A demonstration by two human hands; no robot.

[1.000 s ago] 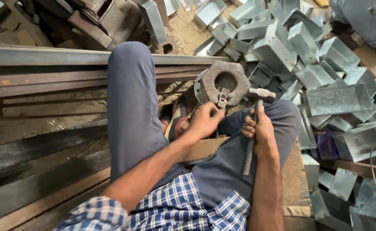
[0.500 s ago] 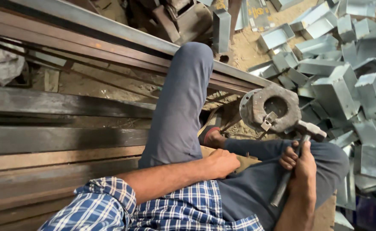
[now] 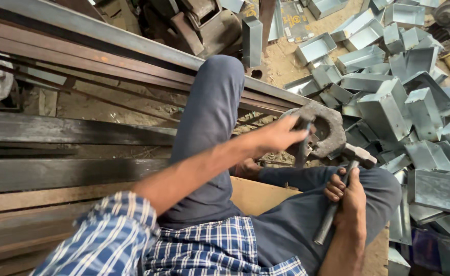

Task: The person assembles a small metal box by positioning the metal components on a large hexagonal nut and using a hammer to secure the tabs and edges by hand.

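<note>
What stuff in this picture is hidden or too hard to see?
Head view only:
- The thin tool in the left hand: motion-blurred, so its kind is unclear.
- The ring: its near side is covered by that hand.
- The hammer: its handle middle is wrapped by the right hand.
- The foot: mostly behind the left leg.
- The metal boxes: cut off by the right edge.

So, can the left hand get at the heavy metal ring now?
Probably yes: the left hand is already at the metal ring, holding a dark piece against it. Nothing blocks it; the hammer lies lower.
</note>
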